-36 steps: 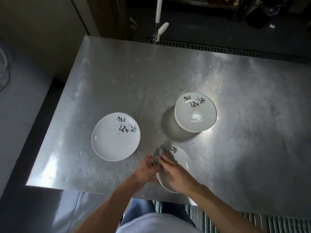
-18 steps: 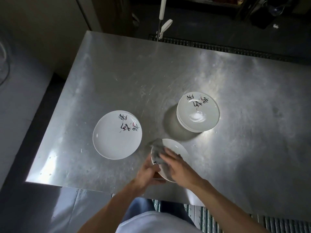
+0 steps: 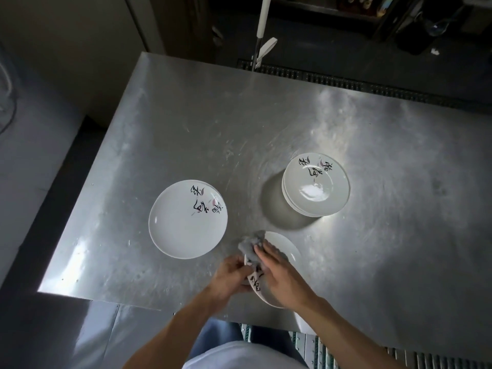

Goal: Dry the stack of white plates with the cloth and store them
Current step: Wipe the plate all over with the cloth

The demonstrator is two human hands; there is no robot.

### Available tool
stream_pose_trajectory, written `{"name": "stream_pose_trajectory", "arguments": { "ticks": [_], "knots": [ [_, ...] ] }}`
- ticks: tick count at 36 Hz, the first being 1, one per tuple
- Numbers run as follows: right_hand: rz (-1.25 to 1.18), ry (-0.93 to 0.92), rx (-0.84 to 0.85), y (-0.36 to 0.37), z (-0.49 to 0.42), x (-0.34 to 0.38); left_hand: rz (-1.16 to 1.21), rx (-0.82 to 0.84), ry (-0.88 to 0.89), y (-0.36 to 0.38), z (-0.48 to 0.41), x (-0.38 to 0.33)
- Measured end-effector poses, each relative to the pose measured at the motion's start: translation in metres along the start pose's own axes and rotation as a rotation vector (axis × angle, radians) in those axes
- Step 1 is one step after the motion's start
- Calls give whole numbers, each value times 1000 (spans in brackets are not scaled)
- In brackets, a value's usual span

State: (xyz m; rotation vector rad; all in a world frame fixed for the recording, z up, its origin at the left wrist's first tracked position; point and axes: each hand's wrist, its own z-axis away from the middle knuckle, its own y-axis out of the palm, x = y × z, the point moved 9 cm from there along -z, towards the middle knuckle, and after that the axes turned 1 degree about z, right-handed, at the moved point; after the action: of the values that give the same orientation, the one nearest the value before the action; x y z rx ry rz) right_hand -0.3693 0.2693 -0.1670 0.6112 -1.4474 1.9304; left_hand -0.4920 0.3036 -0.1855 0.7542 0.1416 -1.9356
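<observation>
Left hand (image 3: pixel 231 272) grips rim of white plate (image 3: pixel 284 250); right hand (image 3: pixel 283 276), fingers curled over grey cloth (image 3: pixel 251 246), presses it onto plate face.

Left plate (image 3: pixel 181 230): black brush writing, cannot be read.
Plate stack (image 3: pixel 315 194): same black writing, cannot be read.
Held plate (image 3: pixel 286 250): some black writing, cannot be read.
</observation>
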Motion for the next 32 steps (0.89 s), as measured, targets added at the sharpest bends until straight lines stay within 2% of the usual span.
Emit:
{"name": "stream_pose_trajectory", "arguments": {
  "ticks": [2,8,12,14,15,17,19,20,23,24,27,28,31,32],
  "knots": [
    [-13,61,-27,-2,-3,-1,-48,34,6,5,0,-2],
    [24,-72,147,11,-2,10,-27,91,-28,15,5,10],
    [245,148,17,-13,-17,-22,108,27,-38,5,3,12],
    [293,288,24,-18,-16,-36,191,-35,-22,-2,2,8],
    [293,307,37,-16,-15,-37,227,-65,-10,-4,1,7],
    [261,215,67,-7,-14,-21,273,-106,20,-1,1,7],
    [128,67,115,5,-9,3,276,-60,45,10,3,5],
    [51,57,127,6,-8,7,271,-29,35,15,5,5],
    [-35,233,19,-10,-8,-14,270,-46,-28,10,5,7],
    [-57,228,-2,-13,-9,-13,257,-59,-39,7,3,7],
    [-66,19,82,-3,-11,13,160,-49,-27,5,-1,3],
    [-51,9,100,-3,-11,11,131,-43,-17,5,-1,2],
    [23,218,7,-20,-15,-22,120,-21,-34,6,-1,2],
    [31,232,3,-20,-15,-23,115,-12,-39,7,-1,0]
  ]
}}
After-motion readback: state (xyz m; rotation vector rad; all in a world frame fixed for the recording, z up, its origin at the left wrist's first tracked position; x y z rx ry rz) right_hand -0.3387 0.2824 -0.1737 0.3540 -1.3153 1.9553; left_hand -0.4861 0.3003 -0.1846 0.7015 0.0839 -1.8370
